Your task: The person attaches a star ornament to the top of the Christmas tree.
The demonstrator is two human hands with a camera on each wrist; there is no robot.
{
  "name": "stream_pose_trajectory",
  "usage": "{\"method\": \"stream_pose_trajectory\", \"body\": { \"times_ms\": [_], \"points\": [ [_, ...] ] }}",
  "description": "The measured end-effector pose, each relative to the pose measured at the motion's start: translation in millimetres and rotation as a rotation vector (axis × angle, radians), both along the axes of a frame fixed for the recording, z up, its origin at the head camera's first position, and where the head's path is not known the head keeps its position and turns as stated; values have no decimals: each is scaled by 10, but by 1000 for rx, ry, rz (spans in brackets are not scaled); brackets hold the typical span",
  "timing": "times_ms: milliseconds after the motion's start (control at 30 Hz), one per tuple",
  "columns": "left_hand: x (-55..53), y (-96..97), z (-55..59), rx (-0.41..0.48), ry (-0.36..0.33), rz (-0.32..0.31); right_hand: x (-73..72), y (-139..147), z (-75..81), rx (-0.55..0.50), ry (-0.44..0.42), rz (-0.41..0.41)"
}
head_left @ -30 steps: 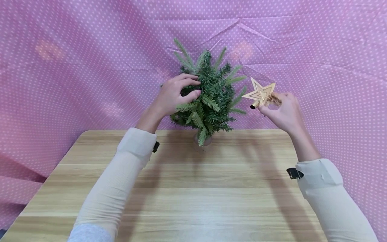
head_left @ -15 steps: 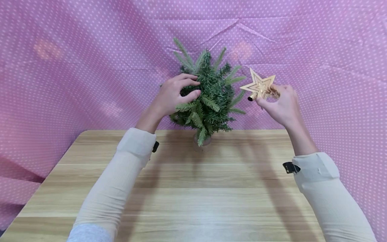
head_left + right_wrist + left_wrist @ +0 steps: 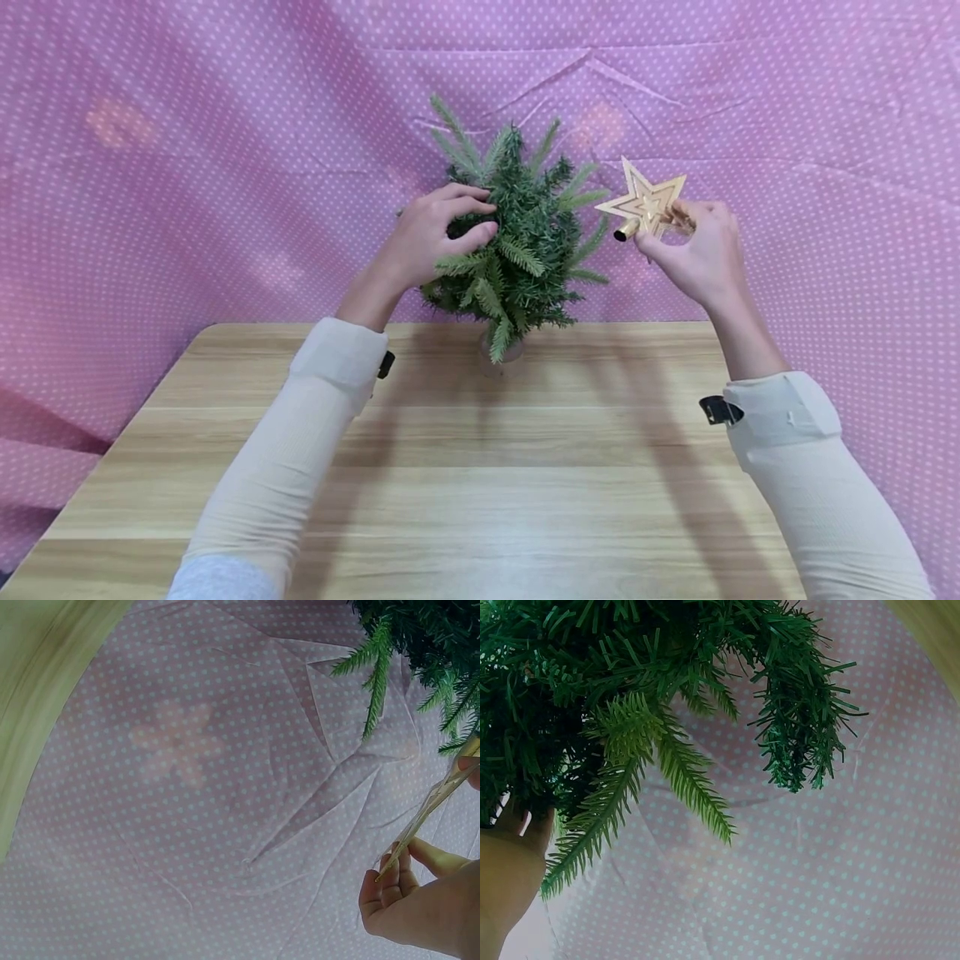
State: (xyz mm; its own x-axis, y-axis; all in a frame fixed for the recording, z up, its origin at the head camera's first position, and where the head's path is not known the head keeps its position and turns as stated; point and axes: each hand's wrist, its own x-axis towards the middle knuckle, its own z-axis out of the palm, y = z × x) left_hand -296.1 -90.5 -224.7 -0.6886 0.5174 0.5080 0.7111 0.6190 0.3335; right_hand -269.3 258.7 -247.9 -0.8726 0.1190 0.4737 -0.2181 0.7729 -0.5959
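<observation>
A small green artificial Christmas tree (image 3: 534, 212) stands near the back edge of the table in the head view. My left hand (image 3: 433, 232) grips it from the left side, with fingers and thumb curled in among the branches; the left wrist view has the fingertips hidden by dark needles. To the right of the tree, my right hand (image 3: 708, 257) pinches a gold star tree topper (image 3: 647, 202) between thumb and fingers. The star is raised beside the upper branches, apart from them, and its short tube with a dark open end (image 3: 624, 232) points down and left.
Below the branches a pale, see-through base (image 3: 501, 354) rests on the wood-grain table (image 3: 480, 483). A pink polka-dot cloth (image 3: 262, 167) hangs behind the table and down both sides. Black wrist mounts (image 3: 722, 410) show at the cuffs.
My right hand has lifted the gold star tree topper higher and slightly to the left, slowing in the last half second. The left hand and the tree have stayed in place.
</observation>
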Motion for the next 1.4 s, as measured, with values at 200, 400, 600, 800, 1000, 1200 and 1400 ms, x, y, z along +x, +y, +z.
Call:
{"method": "stream_pose_trajectory", "body": {
  "times_ms": [200,400,600,800,1000,1200,1400],
  "points": [
    [18,-2,2,-3,7,2,-29,-3,31,-6,33,-4],
    [15,-4,-8,-5,20,-1,-29,-19,69,-17,33,-2],
    [27,5,-4,-1,17,3,-38,-34,114,-20,28,-17],
    [41,7,-1,-2,22,6,-51,-56,164,-23,17,-34],
    [53,10,7,-7,20,14,-72,-77,195,-36,52,-35],
    [56,13,8,-12,8,20,-94,-103,229,-38,54,-41],
    [51,15,10,-11,17,17,-123,-143,284,-41,43,-52]
  ]
}}
